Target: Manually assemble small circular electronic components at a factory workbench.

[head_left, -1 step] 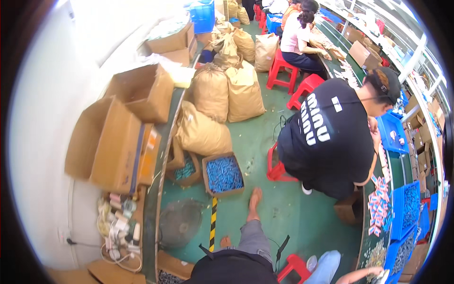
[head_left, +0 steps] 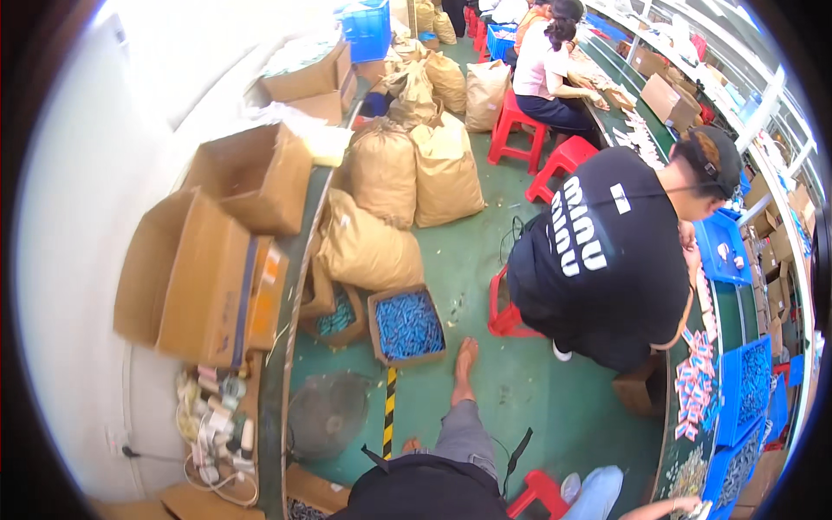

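Note:
Neither my left hand nor my right hand shows. At the lower edge is my black top [head_left: 425, 490], with my grey trouser leg [head_left: 468, 429] and one bare foot [head_left: 465, 368] stretched ahead on the green floor. Beyond that foot stands an open cardboard box [head_left: 378, 340] full of small blue pieces [head_left: 407, 325]. A hand [head_left: 685, 504] at the lower right belongs to another person in light blue jeans; it touches something small and pale beside scattered bits on the bench.
Tan sacks [head_left: 381, 173] stand ahead. A dark round fan-like thing [head_left: 328, 414] lies left. Empty cartons [head_left: 186, 277] line the left bench. Red stools [head_left: 539, 494] and a seated person in black [head_left: 598, 260] flank the right bench, which bears blue trays [head_left: 726, 247].
The view has shifted slightly, so the boxes on the left sit a little lower. The head of the person in black appears slightly farther right and lower.

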The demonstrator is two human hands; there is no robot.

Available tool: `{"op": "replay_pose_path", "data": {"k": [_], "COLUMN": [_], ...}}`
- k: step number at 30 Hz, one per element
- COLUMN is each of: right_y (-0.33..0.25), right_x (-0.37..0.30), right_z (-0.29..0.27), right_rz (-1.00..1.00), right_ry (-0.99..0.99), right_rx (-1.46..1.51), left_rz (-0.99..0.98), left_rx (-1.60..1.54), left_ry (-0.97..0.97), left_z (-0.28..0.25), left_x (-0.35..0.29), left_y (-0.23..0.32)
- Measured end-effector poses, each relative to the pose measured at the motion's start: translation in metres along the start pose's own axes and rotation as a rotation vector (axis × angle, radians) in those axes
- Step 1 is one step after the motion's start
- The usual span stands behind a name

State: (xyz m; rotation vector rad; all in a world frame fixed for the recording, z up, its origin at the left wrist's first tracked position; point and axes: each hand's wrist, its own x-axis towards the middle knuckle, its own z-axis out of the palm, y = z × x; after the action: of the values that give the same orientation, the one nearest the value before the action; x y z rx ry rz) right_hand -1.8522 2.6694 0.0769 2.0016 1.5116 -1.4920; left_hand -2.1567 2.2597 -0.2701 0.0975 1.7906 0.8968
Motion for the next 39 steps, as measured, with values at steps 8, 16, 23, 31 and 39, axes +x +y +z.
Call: {"op": "replay_pose_path", "data": {"k": [8,16,23,31,39], "right_y": [-0.121,-0.241,-0.37,-0.53,-0.707], "right_x": [0.162,0.294,0.46,0.606,0.773], "right_z": [-0.107,-0.169,-0.185,-0.223,-0.269], "right_rz": [0.031,0.017,-0.028,-0.067,-0.079], "right_ry": [-0.001,0.051,0.139,0.144,0.104], "right_rx": [0.054,0.077,0.142,0.141,0.088], "left_rz": [-0.062,-0.079,-0.037,-0.063,-0.142], "left_rx": [-0.068,-0.189,-0.271,-0.411,-0.586], "left_ry": [-0.012,-0.043,-0.101,-0.086,-0.035], "left_z": [0.047,0.078,0.083,0.077,0.106], "left_x": [0.131,0.258,0.444,0.55,0.649], "left_y": [0.231,0.431,0.632,0.85,1.017]}}
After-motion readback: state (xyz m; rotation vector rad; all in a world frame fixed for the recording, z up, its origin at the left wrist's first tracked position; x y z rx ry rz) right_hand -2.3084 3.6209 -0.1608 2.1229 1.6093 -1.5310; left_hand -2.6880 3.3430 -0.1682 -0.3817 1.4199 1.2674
